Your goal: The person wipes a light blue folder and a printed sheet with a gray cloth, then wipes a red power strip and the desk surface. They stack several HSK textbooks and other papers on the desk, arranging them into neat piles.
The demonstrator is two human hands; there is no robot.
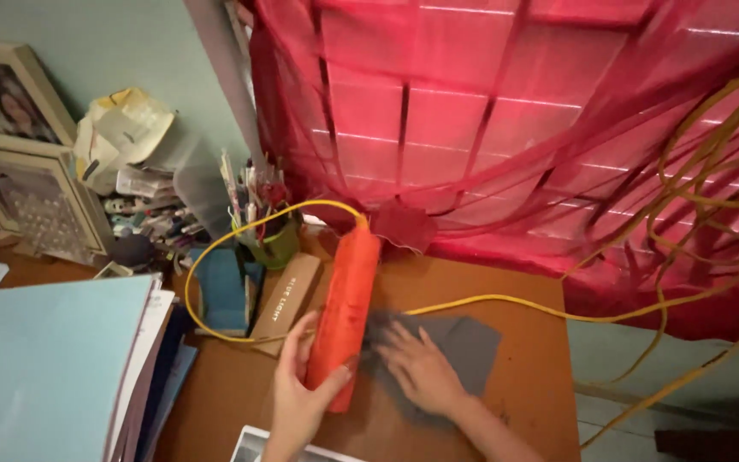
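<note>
The left hand (pixel 299 395) was wrapped around the near end of a long orange tube (pixel 345 310), its fingers clenched on it with the thumb across the front, so the tube lay slanted on the brown worktop (pixel 523 393) with its far end pointing toward the red curtain (pixel 506 128). A yellow cable (pixel 241 231) ran from that far end and looped round to the left. The right hand (pixel 421 370) lay flat, fingers spread and released, pressing a dark grey sheet (pixel 472 342) just right of the tube and touching it.

To handle this well, I judged the tube wanted a firm, low grip while the flat palm kept the sheet from sliding or creasing.

Left of the tube lay a flat brown cardboard box (pixel 286 301), long and narrow, with pale lettering on its top. Beyond it stood a blue box (pixel 221 291) and a green pen cup (pixel 277 241). At far left, a crumpled cream and yellow bag (pixel 123 133) sat above cluttered small packets.
</note>
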